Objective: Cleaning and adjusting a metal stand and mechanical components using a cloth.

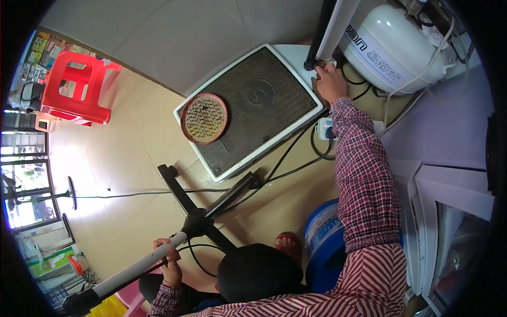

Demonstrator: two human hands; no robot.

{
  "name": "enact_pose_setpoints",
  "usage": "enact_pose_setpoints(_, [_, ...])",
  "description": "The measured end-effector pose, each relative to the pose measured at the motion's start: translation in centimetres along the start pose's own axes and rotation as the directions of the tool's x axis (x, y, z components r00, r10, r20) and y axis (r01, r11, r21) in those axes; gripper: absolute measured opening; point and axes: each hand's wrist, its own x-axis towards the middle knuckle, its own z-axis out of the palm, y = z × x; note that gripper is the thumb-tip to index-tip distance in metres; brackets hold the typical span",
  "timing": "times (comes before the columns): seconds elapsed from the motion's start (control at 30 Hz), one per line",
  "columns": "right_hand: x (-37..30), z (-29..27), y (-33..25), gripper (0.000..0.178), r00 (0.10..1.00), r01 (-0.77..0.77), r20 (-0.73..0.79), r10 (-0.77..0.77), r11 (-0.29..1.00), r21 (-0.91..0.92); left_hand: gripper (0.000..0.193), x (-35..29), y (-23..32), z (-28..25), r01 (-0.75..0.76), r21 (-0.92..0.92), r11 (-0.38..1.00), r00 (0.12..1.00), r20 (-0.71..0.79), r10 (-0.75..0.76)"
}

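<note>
My left hand (171, 266) is closed around the grey pole of a tilted stand (140, 265); the stand's black cross-shaped foot (196, 222) points away from me, and a black cable runs along it. My right arm stretches far forward. Its hand (331, 84) is closed low down by the white post (338, 29) at the far edge of a platform scale (253, 98); the fingers partly hide what they grip. On the scale's dark ribbed top sits a round red-rimmed dish (204, 119) with a pitted, yellowish inside.
A white tank (396, 50) stands beyond my right hand, and a white power strip (326, 128) with a plug lies beside my forearm. Black cables (285, 153) cross the floor. A blue bucket (323, 222) stands near my right side. A red plastic stool (79, 90) is far left.
</note>
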Motion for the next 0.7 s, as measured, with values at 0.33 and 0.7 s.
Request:
enact_pose_setpoints(0.33, [2.2, -2.0, -0.7, 0.041, 0.925, -0.068, 0.378, 0.049, 0.997, 0.036, 0.033, 0.1, -0.2, 0.1, -0.002, -0.067, 0.998, 1.000, 0.001, 0.002])
enact_pose_setpoints(0.7, [-0.8, -2.6, 1.0, 0.031, 0.944, -0.309, 0.196, 0.265, 0.918, 0.248, 0.032, 0.1, -0.7, -0.4, -0.040, -0.067, 0.997, 0.999, 0.022, 0.041])
